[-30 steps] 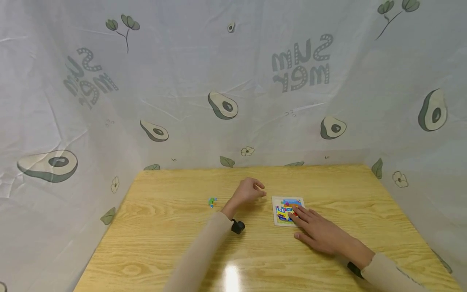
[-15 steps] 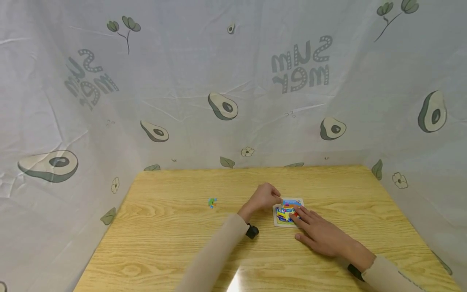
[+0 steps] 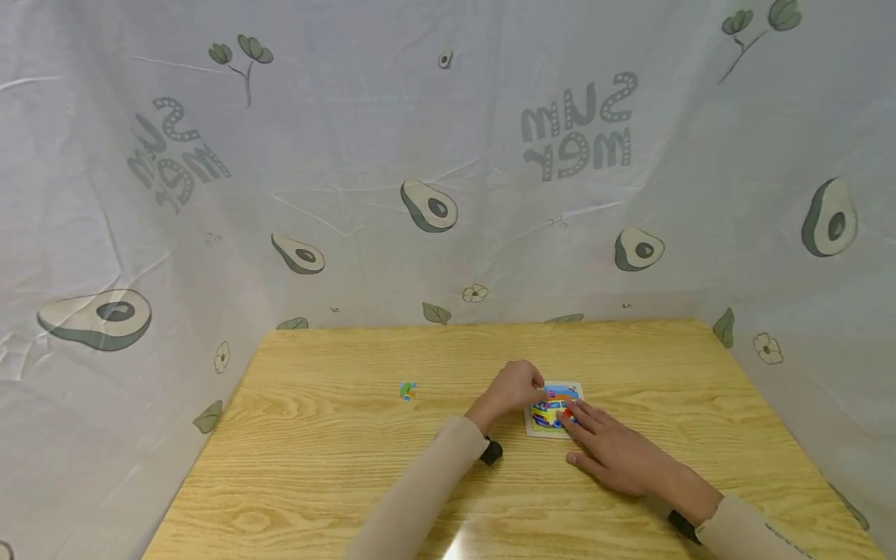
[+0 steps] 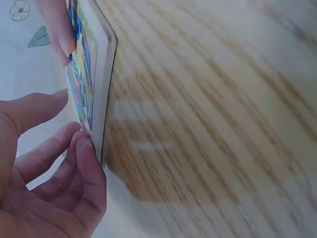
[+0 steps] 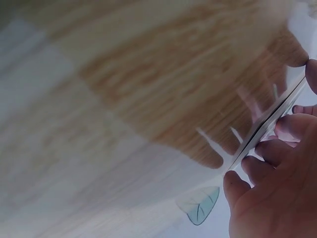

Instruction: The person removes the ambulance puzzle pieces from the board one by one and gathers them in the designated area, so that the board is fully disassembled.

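Note:
A small square jigsaw puzzle [image 3: 549,429] with a pale frame and a colourful yellow bus picture lies on the table. My left hand [image 3: 511,387] is at its far left corner. In the left wrist view, the bent fingertips [image 4: 85,144] touch the puzzle's corner, and the thumb stands apart from them. No piece shows in the gap between thumb and fingers. My right hand [image 3: 616,451] lies spread over the right side of the puzzle, fingertips on the picture and thumb on the near side. It hides part of the picture.
A loose puzzle piece [image 3: 407,391] in green, blue and orange lies on the wooden table [image 3: 315,467], left of the left hand. A pale curtain [image 3: 350,155] printed with avocados stands behind the table and along both sides.
My left hand has moved right, from beside the puzzle to its far left corner, bringing a small piece onto the picture. The right hand has stayed in place.

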